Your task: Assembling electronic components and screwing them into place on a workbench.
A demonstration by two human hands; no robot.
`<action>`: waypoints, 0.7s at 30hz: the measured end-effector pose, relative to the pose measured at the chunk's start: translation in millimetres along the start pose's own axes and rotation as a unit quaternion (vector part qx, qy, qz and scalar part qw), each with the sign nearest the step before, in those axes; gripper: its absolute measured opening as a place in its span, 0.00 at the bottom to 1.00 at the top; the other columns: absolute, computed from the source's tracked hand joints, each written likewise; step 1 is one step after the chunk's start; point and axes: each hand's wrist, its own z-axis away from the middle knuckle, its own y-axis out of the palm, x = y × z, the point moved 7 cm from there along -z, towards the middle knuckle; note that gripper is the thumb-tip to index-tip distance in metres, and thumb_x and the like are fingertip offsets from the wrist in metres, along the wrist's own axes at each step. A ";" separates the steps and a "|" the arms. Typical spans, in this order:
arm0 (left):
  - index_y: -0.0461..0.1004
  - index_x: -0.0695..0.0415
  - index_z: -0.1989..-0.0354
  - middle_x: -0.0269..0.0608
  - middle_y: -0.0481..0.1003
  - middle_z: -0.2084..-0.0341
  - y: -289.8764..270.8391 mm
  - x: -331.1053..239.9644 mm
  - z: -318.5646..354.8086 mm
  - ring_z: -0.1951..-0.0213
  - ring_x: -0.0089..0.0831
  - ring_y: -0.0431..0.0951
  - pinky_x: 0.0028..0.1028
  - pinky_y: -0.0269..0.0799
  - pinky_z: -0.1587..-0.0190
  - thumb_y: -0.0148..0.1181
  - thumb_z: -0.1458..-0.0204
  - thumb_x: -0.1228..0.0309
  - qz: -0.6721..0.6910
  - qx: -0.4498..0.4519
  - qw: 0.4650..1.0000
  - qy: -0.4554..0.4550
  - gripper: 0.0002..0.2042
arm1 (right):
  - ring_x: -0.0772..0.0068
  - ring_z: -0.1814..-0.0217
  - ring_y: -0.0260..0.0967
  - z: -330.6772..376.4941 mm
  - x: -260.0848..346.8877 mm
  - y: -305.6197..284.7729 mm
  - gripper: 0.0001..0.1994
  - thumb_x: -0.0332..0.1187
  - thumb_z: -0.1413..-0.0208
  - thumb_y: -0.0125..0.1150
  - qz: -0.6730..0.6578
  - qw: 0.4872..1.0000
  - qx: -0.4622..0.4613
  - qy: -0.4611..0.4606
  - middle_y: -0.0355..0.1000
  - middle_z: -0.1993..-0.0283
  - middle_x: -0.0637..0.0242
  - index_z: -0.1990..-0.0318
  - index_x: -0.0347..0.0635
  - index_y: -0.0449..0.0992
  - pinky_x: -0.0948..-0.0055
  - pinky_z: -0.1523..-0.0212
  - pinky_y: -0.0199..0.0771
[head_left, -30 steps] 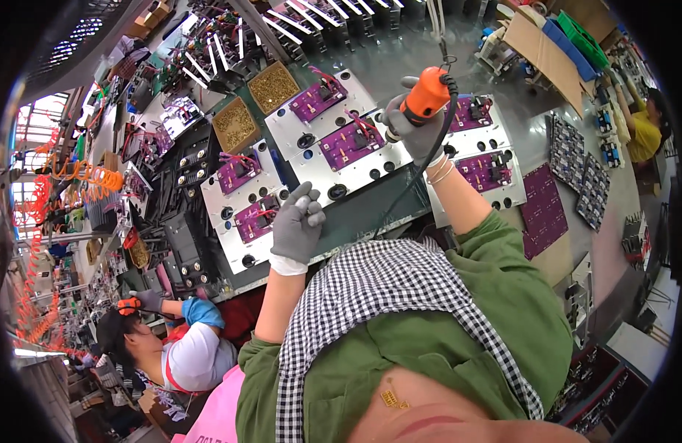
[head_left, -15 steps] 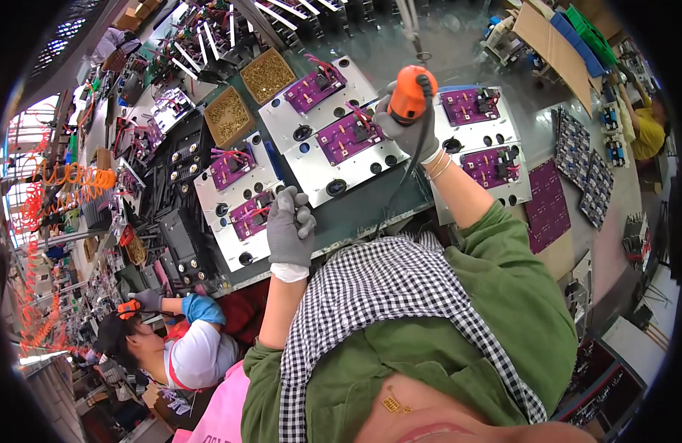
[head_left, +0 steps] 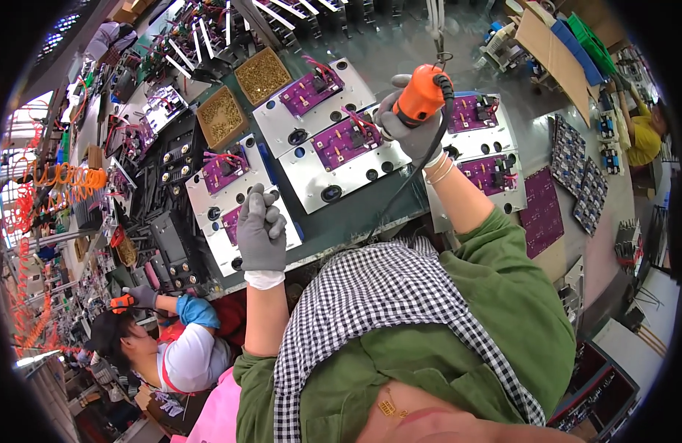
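An orange electric screwdriver (head_left: 425,93) with a dark cord is gripped in my right hand (head_left: 409,134), which wears a grey glove. It is held over the right edge of a silver metal panel (head_left: 305,181) carrying a purple circuit board (head_left: 348,142). Its tip is hidden from sight. My left hand (head_left: 262,236), gloved too, has its fingers curled together above the front of the left metal panel (head_left: 205,198), partly covering a purple board (head_left: 229,224). What the left fingers hold, if anything, cannot be made out.
Two trays (head_left: 221,118) of small brass-coloured screws stand beyond the panels. More panels with purple boards (head_left: 491,176) lie to the right, beside a bare purple sheet (head_left: 542,213) and dark board arrays (head_left: 570,159). Black housings (head_left: 173,240) are at left. A co-worker (head_left: 184,343) sits at lower left.
My left hand has shifted left over the left panel, covering more of its front board. My right hand and the screwdriver have moved slightly right. The whole view has shifted a little.
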 end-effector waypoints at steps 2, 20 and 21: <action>0.69 0.64 0.47 0.38 0.73 0.67 2.1 -5.4 -0.5 0.76 0.17 0.64 0.14 0.59 0.81 0.51 0.35 0.69 0.009 0.021 1.000 0.010 0.13 | 0.77 0.67 0.74 3.6 -6.0 0.3 0.27 0.21 0.55 0.66 -0.049 0.998 0.019 0.038 0.73 0.68 0.68 0.46 0.35 0.65 0.77 0.64 0.77; 0.69 0.62 0.44 0.33 0.72 0.68 -17.5 -45.2 -7.9 0.75 0.16 0.59 0.15 0.57 0.81 0.55 0.38 0.68 0.032 0.021 0.998 0.053 0.16 | 0.77 0.70 0.73 -7.8 -12.3 0.7 0.22 0.21 0.58 0.66 0.017 0.998 0.017 0.049 0.73 0.70 0.70 0.52 0.36 0.69 0.76 0.66 0.75; 0.68 0.61 0.44 0.32 0.71 0.69 -20.3 -47.7 -6.7 0.76 0.16 0.59 0.14 0.57 0.81 0.55 0.38 0.68 0.040 0.020 0.998 0.049 0.16 | 0.77 0.70 0.73 -2.3 -10.7 1.4 0.21 0.21 0.58 0.65 0.044 0.998 0.030 0.036 0.73 0.70 0.70 0.53 0.36 0.69 0.76 0.66 0.75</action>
